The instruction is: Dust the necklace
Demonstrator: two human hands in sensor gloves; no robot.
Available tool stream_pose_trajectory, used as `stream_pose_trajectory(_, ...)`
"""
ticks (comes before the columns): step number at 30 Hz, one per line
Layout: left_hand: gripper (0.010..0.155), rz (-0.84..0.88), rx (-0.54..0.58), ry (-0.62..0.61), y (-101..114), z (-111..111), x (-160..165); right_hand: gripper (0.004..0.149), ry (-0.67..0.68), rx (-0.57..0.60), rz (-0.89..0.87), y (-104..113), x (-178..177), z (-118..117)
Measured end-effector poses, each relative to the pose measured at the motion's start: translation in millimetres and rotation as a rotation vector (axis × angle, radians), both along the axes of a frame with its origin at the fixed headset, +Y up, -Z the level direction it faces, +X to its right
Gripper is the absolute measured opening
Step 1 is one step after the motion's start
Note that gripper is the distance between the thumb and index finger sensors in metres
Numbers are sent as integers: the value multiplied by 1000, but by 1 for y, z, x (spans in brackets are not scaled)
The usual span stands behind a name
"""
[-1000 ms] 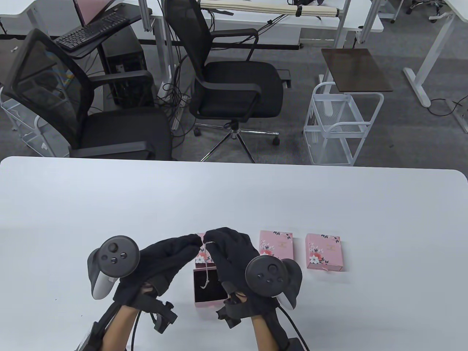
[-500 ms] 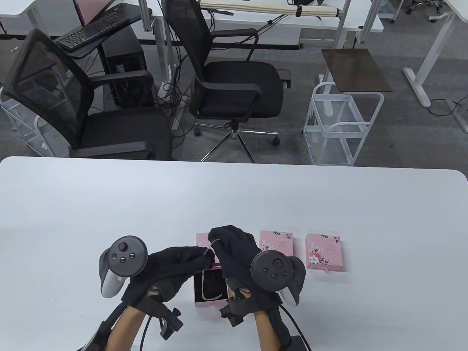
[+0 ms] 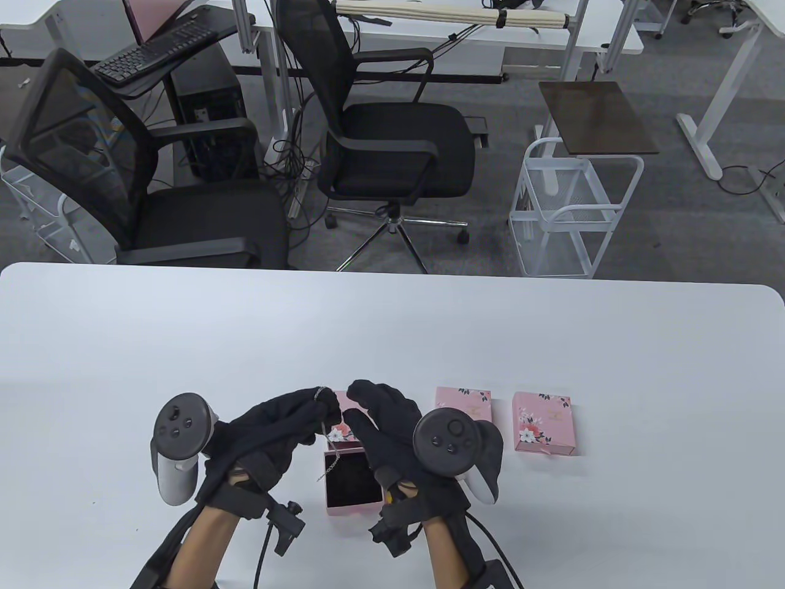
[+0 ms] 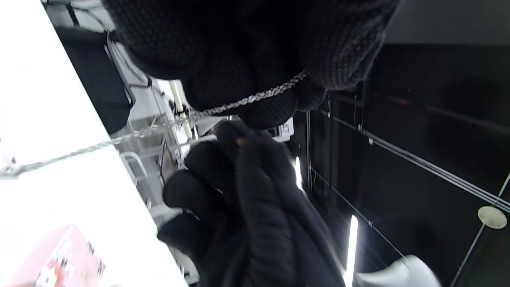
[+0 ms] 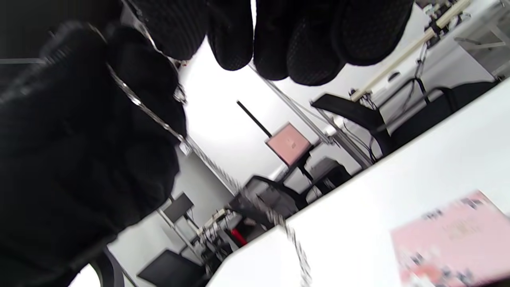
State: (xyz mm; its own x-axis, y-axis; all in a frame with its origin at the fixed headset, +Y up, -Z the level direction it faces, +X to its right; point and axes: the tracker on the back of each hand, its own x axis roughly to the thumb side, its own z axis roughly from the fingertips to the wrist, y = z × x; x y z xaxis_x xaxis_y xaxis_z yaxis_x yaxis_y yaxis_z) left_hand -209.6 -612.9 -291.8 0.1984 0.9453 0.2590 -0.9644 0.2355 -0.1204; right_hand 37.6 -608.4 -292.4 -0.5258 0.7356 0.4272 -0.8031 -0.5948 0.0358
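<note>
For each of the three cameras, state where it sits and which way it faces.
Table view: above the person, facing down at the table; both hands show.
Left wrist view: on the left wrist, tilted upward past the left hand, which holds the necklace.
Right wrist view: on the right wrist, tilted; right hand on top.
All share the necklace.

Pink box (image 3: 340,423) behind the open box (image 3: 351,481) is mostly covered by both hands. Necklace (image 3: 325,442) partly hidden inside the left hand (image 3: 276,429) fingers; its lower end (image 5: 297,247) is motion-blurred in the right wrist view. Right hand (image 3: 386,429) palm side can't be seen from the table view. Forearms cut off at the bottom edge. Box prints too small to read.
</note>
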Motion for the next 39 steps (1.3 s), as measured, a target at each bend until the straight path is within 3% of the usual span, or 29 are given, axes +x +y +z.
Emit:
stream_pose_trajectory(6,37,-26,49,55,4,5,0,44,5,78,-25,11,-11,14)
stream_pose_trajectory(11,38,-35,62,28,3,8,10,49,29,68,23,7,-26,17)
stream_pose_trajectory(14,38,-38,64,39,1,7,11,45,-16,104,17,5,-29,18)
stream_pose_trajectory(18,38,-13,50,35,-2,4,9,36,-23,121,1,4,-32,18)
stream_pose_trajectory(30,41,114,-41,82,-3,-6,-23,35,34,89,96,1,-37,16)
stream_pose_trajectory(35,38,122,22,71,4,-6,-37,35,54,76,144,-4,-45,15)
stream_pose_trajectory(39,38,24,124,184,13,-1,-46,35,71,65,153,-6,-49,15)
